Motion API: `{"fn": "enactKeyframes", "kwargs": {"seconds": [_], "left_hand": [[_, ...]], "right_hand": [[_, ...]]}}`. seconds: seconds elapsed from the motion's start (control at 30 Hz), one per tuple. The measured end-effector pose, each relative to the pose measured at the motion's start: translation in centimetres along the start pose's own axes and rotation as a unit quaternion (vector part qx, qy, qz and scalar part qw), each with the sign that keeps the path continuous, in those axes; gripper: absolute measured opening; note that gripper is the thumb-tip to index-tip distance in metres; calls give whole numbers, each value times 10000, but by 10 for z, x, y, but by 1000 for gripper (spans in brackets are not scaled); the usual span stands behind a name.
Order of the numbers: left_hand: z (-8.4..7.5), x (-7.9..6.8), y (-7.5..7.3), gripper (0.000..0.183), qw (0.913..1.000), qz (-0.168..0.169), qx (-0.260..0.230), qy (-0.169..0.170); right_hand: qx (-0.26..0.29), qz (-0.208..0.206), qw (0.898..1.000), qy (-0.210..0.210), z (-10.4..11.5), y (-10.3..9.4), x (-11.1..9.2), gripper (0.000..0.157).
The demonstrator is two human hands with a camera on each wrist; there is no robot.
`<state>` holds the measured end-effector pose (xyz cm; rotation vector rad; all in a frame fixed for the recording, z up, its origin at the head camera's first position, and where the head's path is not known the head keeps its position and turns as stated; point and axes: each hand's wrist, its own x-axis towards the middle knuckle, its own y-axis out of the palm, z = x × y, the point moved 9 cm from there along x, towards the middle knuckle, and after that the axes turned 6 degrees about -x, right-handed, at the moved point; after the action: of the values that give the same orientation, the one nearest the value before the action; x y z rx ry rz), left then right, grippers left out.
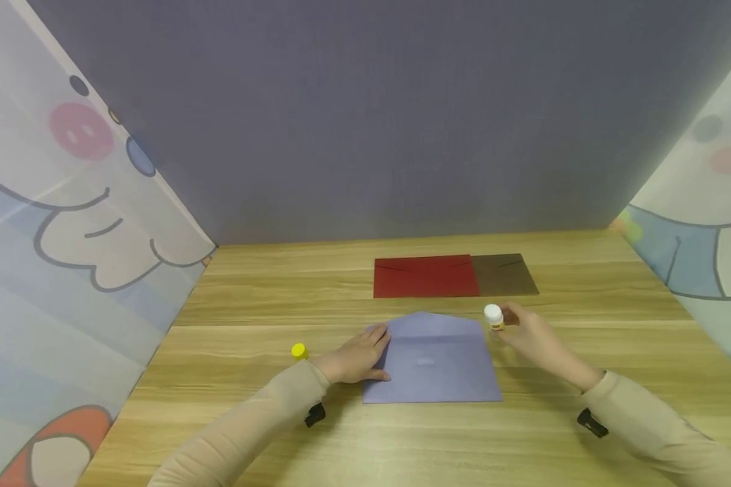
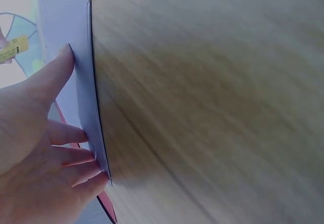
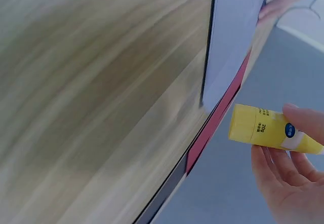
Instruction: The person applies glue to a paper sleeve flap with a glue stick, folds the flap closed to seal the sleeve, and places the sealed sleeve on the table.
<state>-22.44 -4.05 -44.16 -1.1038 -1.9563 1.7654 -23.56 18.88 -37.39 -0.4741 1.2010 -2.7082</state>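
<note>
A lavender envelope (image 1: 441, 368) lies on the table with its pointed flap spread out at the far side. My left hand (image 1: 356, 355) rests on its left edge; in the left wrist view, the fingers (image 2: 76, 155) and thumb press along that edge. Just beyond the envelope's right edge, my right hand (image 1: 533, 338) pinches a glue stick (image 1: 493, 315) between thumb and fingers. The right wrist view shows its yellow printed barrel (image 3: 268, 127). A yellow cap (image 1: 299, 351) stands on the table left of the envelope, near my left wrist.
Behind the lavender envelope lie a red envelope (image 1: 426, 277) and a brown envelope (image 1: 505, 275), the red overlapping the brown. A grey panel (image 1: 390, 135) rises at the table's back edge. Cartoon-print curtains (image 1: 67, 223) hang at both sides.
</note>
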Motion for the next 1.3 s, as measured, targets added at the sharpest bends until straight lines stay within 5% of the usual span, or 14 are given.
{"fn": "enactKeyframes", "kwargs": {"seconds": [0.3,0.67,1.3], "left_hand": [[1,1,2,76,10000,37,0,-56],[-1,0,1,75,10000,-2,9,-3],[-4,-3,-3,75,10000,-21,0,-6]], "right_hand": [[282,-91,9984,483,-33,-23,1,39],[-93,-609,9947,821,-71,-58,-6,45],[-156,-804,9870,1382,-116,-77,-14,50]]}}
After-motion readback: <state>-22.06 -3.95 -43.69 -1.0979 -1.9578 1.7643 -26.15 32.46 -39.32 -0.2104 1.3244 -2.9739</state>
